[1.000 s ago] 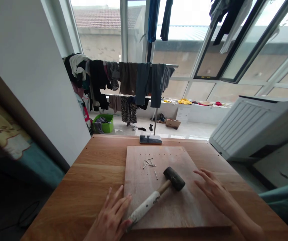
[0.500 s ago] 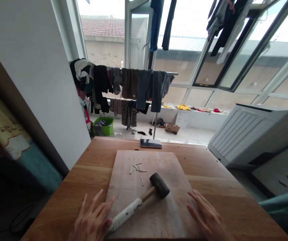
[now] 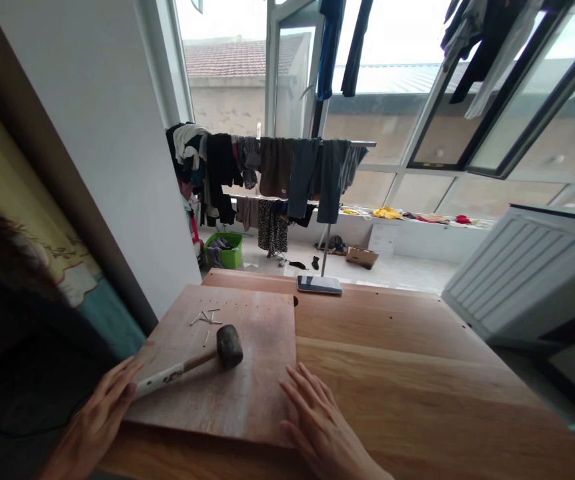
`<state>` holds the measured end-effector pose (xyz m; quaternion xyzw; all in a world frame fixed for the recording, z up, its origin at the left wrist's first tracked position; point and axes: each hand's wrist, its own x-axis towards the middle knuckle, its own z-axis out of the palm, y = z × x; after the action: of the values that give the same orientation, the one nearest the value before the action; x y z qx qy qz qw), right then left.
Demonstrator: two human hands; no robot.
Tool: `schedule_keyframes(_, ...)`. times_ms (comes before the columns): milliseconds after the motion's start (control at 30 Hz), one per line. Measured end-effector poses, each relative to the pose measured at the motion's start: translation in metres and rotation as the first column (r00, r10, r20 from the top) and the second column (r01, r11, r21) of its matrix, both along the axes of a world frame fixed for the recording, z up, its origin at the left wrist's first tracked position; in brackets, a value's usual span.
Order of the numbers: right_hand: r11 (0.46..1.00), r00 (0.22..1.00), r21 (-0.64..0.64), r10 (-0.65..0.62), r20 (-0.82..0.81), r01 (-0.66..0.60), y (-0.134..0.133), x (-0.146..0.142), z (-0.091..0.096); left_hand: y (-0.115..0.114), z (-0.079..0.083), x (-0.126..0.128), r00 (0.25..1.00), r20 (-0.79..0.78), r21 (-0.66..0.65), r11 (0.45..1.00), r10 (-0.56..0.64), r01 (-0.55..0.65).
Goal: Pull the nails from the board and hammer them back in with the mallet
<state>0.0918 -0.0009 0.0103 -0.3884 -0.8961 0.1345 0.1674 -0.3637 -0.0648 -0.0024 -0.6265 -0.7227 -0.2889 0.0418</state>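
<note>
A flat wooden board lies on the left part of the wooden table. On it rests a rubber mallet, its black head toward the middle and its white-wrapped handle pointing to the lower left. Several nails lie loose near the board's far side, where a row of small holes shows. My left hand is at the board's left edge, fingers stretched out beside the handle's end; contact with the handle is unclear. My right hand lies along the right edge with fingers extended, holding nothing.
The wooden table extends to the right of the board. A phone-like slab sits at its far edge. Beyond stand a clothes rack and a green basket. A white wall rises at left, a white ribbed cabinet at right.
The board has shifted left across the table, carrying the mallet and nails with it. Both my hands have moved left along with its edges. The view has turned slightly.
</note>
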Motion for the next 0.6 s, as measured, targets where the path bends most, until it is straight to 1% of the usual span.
schedule_keyframes(100, 0.999, 0.999, -0.014, 0.04, -0.015, -0.04, 0.0, -0.013, 0.009, 0.001, 0.004, 0.003, 1.0, 0.007, -0.044, 0.999, -0.007, 0.008)
schedule_keyframes(200, 1.0, 0.999, -0.004, 0.008, -0.036, -0.008, 0.001, -0.019, 0.013, 0.002, 0.004, 0.006, 1.0, -0.008, -0.053, 0.999, -0.013, 0.013)
schedule_keyframes(333, 0.998, 0.997, 0.04, -0.037, -0.073, 0.04, 0.004, -0.017, 0.011, 0.004, 0.002, 0.015, 1.0, -0.016, -0.103, 0.995, -0.002, 0.0)
schedule_keyframes(467, 0.993, 0.993, 0.079, -0.077, -0.091, 0.085, 0.006, -0.002, 0.008, 0.004, 0.005, 0.037, 0.998, -0.026, -0.148, 0.987, -0.06, 0.055)
schedule_keyframes(600, 0.978, 0.979, 0.106, -0.169, -0.116, 0.182, 0.004, 0.027, 0.004, 0.001, 0.004, 0.072, 0.991, -0.061, -0.198, 0.975, -0.118, 0.104)
